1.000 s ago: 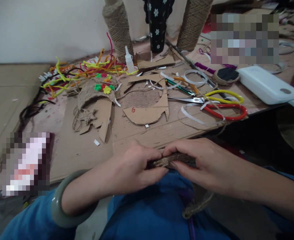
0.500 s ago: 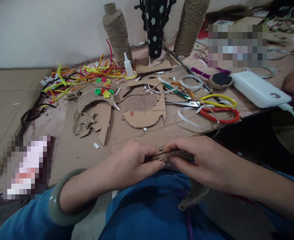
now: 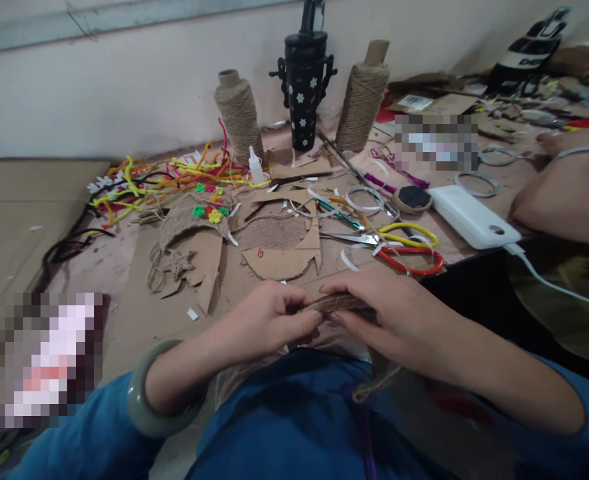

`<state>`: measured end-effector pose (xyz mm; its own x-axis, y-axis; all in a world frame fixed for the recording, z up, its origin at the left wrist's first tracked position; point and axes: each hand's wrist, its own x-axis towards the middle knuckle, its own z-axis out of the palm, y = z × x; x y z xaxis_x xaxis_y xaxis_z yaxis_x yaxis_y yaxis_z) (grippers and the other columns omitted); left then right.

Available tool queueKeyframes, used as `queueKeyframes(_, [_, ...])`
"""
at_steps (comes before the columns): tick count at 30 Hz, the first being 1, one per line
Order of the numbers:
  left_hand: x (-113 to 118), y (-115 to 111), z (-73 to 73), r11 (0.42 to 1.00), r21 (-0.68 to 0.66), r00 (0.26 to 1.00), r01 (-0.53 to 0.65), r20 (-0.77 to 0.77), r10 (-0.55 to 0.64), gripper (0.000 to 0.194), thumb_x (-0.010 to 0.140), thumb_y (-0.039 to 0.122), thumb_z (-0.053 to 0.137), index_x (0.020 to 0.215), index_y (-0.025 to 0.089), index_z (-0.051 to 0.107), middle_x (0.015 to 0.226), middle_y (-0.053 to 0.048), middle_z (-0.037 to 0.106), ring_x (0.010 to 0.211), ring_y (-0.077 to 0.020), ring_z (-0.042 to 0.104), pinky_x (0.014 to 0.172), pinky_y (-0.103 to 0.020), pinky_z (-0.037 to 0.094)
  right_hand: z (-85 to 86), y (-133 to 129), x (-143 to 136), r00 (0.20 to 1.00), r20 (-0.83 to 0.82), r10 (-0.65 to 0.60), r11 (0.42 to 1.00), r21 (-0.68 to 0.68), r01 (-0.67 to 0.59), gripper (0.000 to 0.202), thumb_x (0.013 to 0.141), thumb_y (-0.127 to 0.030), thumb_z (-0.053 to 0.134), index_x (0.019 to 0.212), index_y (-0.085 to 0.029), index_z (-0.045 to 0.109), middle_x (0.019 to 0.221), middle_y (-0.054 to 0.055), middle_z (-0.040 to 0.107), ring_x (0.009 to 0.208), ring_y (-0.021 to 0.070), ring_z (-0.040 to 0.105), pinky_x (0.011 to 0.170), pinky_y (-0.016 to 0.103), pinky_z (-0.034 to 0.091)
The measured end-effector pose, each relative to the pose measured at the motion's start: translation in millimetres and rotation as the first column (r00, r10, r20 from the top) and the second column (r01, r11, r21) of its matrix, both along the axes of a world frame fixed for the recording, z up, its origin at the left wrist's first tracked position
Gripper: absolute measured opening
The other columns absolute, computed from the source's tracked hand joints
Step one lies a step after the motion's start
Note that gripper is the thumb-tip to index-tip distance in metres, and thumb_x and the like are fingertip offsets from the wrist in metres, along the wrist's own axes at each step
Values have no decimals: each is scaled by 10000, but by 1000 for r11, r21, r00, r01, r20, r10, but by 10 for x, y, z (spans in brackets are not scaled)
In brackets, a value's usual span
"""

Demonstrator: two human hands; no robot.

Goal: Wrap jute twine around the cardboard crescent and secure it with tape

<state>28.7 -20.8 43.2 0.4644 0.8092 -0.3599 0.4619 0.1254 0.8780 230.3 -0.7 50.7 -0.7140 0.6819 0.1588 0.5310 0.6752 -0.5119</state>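
A brown strip wound with jute twine [image 3: 338, 304] is stretched between my two hands, just above my lap at the table's front edge. My left hand [image 3: 273, 317] pinches its left end between thumb and fingers. Farther right, my right hand [image 3: 389, 313] grips the same strip, thumb below and fingers above. Under my right wrist hangs a curved twine-covered end [image 3: 377, 385]; whether it joins the held strip is hidden. Just beyond my hands lie a cut cardboard piece [image 3: 279, 263] and scissors [image 3: 409, 257] with yellow and red handles.
A twine-covered piece with small coloured flowers [image 3: 194, 217] and a twine star [image 3: 178, 265] lie left. Behind stand a glue bottle [image 3: 256, 168], two twine spools [image 3: 237, 110] and a black flowered tumbler [image 3: 301, 100]. A white power bank [image 3: 474, 217] sits right, near another person's arm [image 3: 564, 193].
The view has tilted up and turned slightly right, showing more wall and the other person's arm. Both hands keep their hold on the twine-wound strip, with little visible change.
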Motion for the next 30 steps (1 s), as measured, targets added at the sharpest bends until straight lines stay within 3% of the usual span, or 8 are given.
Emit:
queueKeyframes(4, [-12,-10,-54,992,-42,993,-119,10,119,241,802,307,511,685,137,635,615,-27,630,562,-132,547,543,-236,416,-66,-8,72,997,-45,-60,972,225,69,185,862,-165,483,1022,-168,576,941,65,686,848,206,657,666,326,516])
queueKeyframes(8, [-6,-9,-66,977,-68,979,-201,23,202,239,789,317,516,670,139,622,634,-45,650,585,-145,573,559,-250,430,-140,11,98,984,-147,-98,922,358,145,115,862,-126,505,939,-160,584,1030,97,681,917,199,657,792,316,525])
queueKeyframes(13, [9,-5,-68,958,-110,957,-264,91,275,250,786,347,531,672,143,622,666,-59,676,612,-151,593,570,-248,442,-165,68,73,986,-139,-96,865,479,151,86,826,-85,563,881,-148,585,1039,128,680,889,214,666,787,331,537])
queueKeyframes(19, [-37,1,-116,939,-114,929,-326,146,340,230,787,338,552,674,147,612,677,-53,682,626,-147,595,579,-243,448,-123,95,21,990,-122,-68,833,539,124,130,780,-52,606,867,-143,571,1040,138,673,905,213,653,814,332,531])
queueKeyframes(30, [-123,-21,-122,936,-104,922,-335,170,349,230,793,328,538,676,145,614,643,-22,628,585,-122,527,532,-223,408,-67,116,-140,991,-57,-122,869,476,135,120,805,-91,552,841,-206,548,1098,121,651,1009,220,619,853,379,516])
